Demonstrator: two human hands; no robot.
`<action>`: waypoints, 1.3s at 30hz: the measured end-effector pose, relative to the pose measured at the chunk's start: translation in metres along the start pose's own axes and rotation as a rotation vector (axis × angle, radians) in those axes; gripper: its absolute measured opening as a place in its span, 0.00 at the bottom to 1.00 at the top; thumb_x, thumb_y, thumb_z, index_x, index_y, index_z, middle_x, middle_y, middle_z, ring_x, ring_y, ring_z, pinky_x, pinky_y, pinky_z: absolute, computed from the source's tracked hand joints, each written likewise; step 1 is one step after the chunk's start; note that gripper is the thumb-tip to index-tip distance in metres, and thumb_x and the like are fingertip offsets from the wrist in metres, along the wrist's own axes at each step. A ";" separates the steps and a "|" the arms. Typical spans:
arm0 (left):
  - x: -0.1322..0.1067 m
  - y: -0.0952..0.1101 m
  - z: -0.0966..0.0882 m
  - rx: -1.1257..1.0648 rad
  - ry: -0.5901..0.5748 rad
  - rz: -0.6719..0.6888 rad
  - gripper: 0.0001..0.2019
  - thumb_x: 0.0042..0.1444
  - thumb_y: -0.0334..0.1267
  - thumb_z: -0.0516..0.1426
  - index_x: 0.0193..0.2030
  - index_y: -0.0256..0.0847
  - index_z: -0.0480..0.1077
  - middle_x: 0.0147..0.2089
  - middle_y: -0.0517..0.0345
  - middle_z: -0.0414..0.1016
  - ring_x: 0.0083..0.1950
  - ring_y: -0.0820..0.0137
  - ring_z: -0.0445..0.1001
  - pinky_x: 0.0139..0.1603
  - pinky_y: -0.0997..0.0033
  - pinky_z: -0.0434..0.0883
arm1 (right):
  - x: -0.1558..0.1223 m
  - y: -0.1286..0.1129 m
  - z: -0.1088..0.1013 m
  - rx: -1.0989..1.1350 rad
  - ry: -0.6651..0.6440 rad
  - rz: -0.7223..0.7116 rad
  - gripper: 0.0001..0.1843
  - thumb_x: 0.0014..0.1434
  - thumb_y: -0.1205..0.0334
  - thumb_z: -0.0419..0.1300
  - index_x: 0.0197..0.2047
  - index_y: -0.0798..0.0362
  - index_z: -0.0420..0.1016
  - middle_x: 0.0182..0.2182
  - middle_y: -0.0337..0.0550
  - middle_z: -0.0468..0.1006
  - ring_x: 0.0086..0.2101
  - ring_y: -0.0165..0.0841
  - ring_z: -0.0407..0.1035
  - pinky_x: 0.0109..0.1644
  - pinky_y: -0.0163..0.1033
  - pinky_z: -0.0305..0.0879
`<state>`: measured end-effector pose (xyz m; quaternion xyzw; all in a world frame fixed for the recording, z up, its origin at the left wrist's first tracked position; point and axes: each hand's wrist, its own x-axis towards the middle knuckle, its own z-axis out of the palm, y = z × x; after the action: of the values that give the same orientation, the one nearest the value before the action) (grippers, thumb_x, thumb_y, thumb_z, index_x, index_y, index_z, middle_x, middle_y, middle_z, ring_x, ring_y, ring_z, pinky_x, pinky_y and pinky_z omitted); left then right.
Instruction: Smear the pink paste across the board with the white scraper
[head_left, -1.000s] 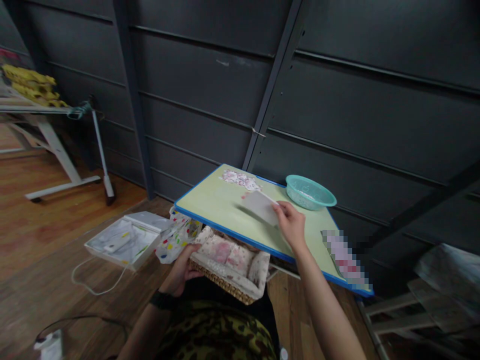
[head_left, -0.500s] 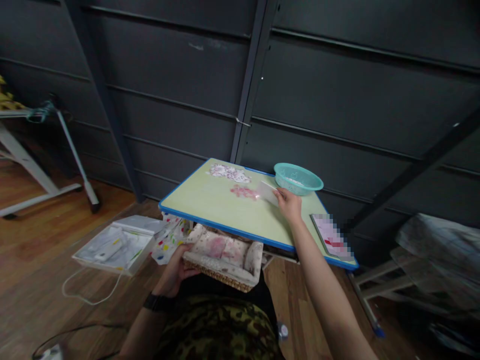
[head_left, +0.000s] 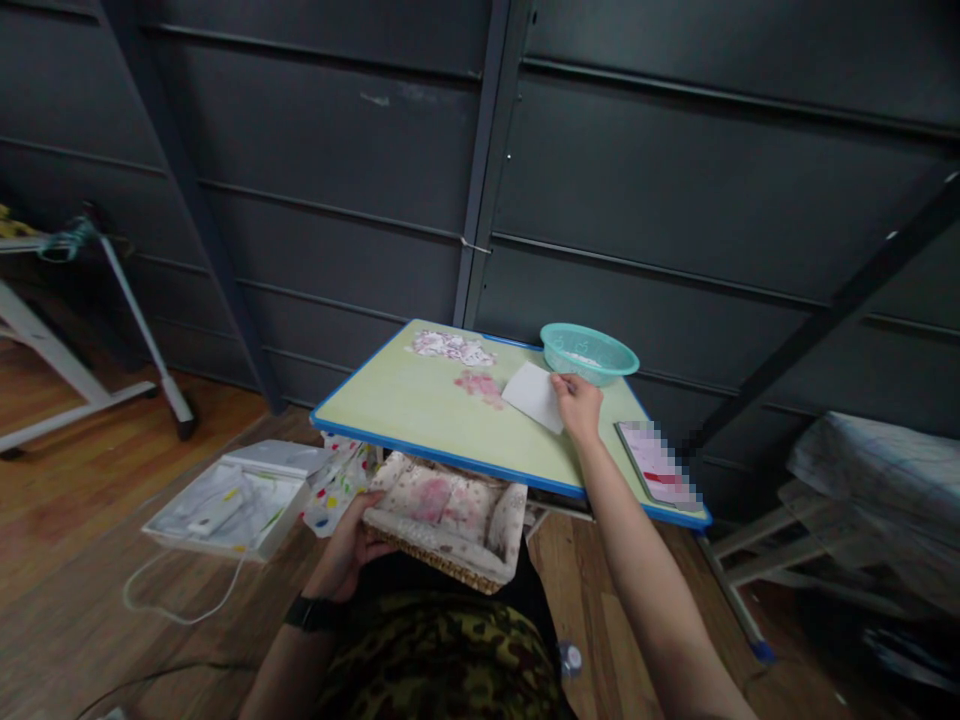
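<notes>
My right hand [head_left: 577, 400] grips a flat white card [head_left: 534, 394] by its right end, its left edge down by a small pile of pink pieces [head_left: 480, 386] on the yellow tabletop [head_left: 405, 408]. My left hand [head_left: 352, 545] is closed on the left end of a wicker basket [head_left: 450, 566] with a patterned cloth lining, held just below the table's front edge. Pink bits lie inside the basket. Farther back on the table is a larger heap of white and purple pieces [head_left: 451, 346]. What the pieces are is too small to tell.
A turquoise plastic basin [head_left: 589, 352] with pale pieces in it stands at the table's back right. Near the right edge lies a phone-like flat object [head_left: 658, 464], partly pixelated. On the floor at left sits an open white box [head_left: 281, 510] with a cord. A dark metal wall rises behind.
The white card has turned so that its broad face now shows, and it lies lower against the tabletop beside the pink pile. My left hand keeps its hold on the basket.
</notes>
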<state>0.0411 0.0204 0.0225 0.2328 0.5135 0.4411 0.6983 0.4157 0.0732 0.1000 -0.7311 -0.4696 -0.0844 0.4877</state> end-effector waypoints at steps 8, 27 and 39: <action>0.002 -0.001 -0.001 0.028 0.019 -0.008 0.08 0.57 0.39 0.62 0.44 0.43 0.73 0.30 0.57 0.78 0.29 0.61 0.80 0.30 0.61 0.81 | 0.003 0.003 -0.003 0.048 0.031 0.084 0.23 0.54 0.44 0.55 0.29 0.53 0.83 0.29 0.54 0.84 0.35 0.48 0.75 0.42 0.46 0.66; -0.006 0.003 0.006 0.009 0.029 -0.031 0.06 0.58 0.37 0.60 0.42 0.43 0.72 0.30 0.57 0.78 0.27 0.65 0.78 0.26 0.65 0.80 | -0.008 -0.010 0.015 0.375 -0.232 0.028 0.32 0.51 0.32 0.63 0.32 0.56 0.86 0.28 0.49 0.84 0.29 0.39 0.72 0.33 0.40 0.64; -0.004 -0.003 0.006 -0.004 0.018 -0.004 0.11 0.57 0.39 0.62 0.46 0.42 0.72 0.34 0.55 0.81 0.30 0.62 0.80 0.29 0.63 0.81 | -0.009 -0.011 0.016 0.418 -0.202 0.063 0.32 0.49 0.33 0.64 0.35 0.57 0.88 0.32 0.51 0.87 0.31 0.40 0.74 0.34 0.41 0.67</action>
<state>0.0476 0.0160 0.0243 0.2266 0.5195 0.4428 0.6948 0.3970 0.0814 0.0941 -0.6331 -0.5002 0.1037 0.5816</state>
